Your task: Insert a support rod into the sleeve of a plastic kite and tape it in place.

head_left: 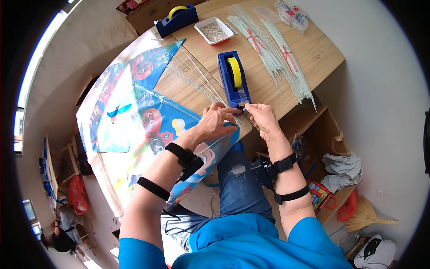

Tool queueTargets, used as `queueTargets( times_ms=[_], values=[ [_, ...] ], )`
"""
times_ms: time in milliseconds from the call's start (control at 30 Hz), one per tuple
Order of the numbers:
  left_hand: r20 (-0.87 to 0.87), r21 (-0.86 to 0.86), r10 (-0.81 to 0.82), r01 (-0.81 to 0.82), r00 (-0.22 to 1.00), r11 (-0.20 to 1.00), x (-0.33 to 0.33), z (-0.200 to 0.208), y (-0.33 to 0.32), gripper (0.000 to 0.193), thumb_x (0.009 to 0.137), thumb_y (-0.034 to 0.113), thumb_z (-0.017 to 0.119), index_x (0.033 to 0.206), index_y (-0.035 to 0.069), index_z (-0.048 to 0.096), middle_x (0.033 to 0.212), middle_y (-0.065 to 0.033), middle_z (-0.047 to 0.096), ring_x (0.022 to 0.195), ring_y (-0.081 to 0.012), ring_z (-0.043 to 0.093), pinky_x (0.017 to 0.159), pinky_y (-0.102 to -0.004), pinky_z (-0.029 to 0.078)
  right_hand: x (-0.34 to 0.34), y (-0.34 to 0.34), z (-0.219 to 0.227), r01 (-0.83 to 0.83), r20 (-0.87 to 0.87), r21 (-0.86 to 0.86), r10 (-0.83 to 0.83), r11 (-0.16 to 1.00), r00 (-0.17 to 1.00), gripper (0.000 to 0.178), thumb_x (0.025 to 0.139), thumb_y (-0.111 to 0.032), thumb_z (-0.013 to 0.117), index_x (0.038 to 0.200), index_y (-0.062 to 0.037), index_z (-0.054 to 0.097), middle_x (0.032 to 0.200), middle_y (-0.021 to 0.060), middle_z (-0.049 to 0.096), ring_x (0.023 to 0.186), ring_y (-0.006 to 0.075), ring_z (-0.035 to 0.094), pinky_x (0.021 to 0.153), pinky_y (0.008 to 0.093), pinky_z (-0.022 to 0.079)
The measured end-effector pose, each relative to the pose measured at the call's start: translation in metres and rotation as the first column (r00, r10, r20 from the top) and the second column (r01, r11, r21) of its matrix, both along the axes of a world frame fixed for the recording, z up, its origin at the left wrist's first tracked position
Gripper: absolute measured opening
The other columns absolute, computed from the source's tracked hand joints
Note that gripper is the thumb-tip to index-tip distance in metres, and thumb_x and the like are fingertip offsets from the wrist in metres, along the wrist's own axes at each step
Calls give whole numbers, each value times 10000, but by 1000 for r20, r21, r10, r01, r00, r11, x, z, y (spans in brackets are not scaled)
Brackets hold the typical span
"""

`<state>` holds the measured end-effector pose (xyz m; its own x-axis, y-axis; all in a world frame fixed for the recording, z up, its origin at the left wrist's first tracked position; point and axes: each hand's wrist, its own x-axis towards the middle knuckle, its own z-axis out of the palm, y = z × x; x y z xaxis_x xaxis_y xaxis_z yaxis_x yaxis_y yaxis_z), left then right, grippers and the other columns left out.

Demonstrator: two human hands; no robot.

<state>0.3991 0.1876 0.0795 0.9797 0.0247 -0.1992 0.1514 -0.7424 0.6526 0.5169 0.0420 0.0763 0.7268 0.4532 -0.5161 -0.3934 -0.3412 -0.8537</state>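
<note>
A blue tape dispenser (228, 92) with a yellow-cored roll stands on the table near its front edge. At its cutting end my right hand (264, 120) is closed in a pinch on the end of the clear tape; the tape itself barely shows. My left hand (214, 123) reaches over the corner of a colourful printed kite (152, 121), its index finger stretched toward the dispenser's front and the other fingers loosely bent. The kite sheet covers the table's left side and hangs over the front edge above my lap. Several thin pale rods (197, 78) lie between kite and dispenser.
Two bundles of thin rods (264, 49) tied with red lie at the far right. Behind stand a white tray of small pieces (214, 32) and a second blue dispenser (177, 22). A plastic bag (293, 15) lies beyond. Right below are a cardboard box (324, 130) and a broom (365, 215).
</note>
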Motion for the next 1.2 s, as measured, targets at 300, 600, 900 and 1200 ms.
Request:
queueTargets(
  times_ms=[300, 600, 900, 1200],
  values=[
    [18, 12, 1, -1, 1000, 1000, -1, 0, -1, 198, 779, 262, 708, 902, 112, 748, 1364, 33, 541, 1269, -299, 363, 1063, -523, 224, -6, 0, -25, -81, 185, -182, 115, 980, 976, 301, 881, -265, 672, 889, 36, 666, 762, 119, 653, 720, 191, 625, 609, 308, 481],
    [-154, -258, 67, -105, 986, 960, -17, 50, 21, 189, 841, 231, 709, 907, 54, 713, 883, -77, 684, 875, -178, 624, 813, -317, 479, -48, -54, 11, -128, 887, -319, 343, 939, 307, 342, 805, -43, 655, 1146, -66, 641, 1013, 83, 529, 933, 239, 559, 816, 349, 462],
    [-128, -397, 73, -118, 989, 910, -31, 72, 23, 417, 851, 276, 711, 1153, -1, 629, 898, -116, 685, 873, -185, 645, 784, -314, 507, -66, -59, 18, -37, 837, -465, 425, 885, -343, 491, 841, -117, 576, 1331, -147, 559, 1089, 45, 485, 1013, 193, 504, 918, 370, 401],
    [-68, -433, 28, -55, 997, 900, -38, 71, 23, 340, 877, 276, 697, 1121, 40, 684, 1004, -96, 693, 952, -192, 629, 851, -322, 497, -77, -63, 20, -22, 826, -442, 397, 897, -401, 479, 845, -151, 583, 1323, -181, 580, 1051, 24, 491, 987, 175, 517, 915, 350, 384]
  ],
)
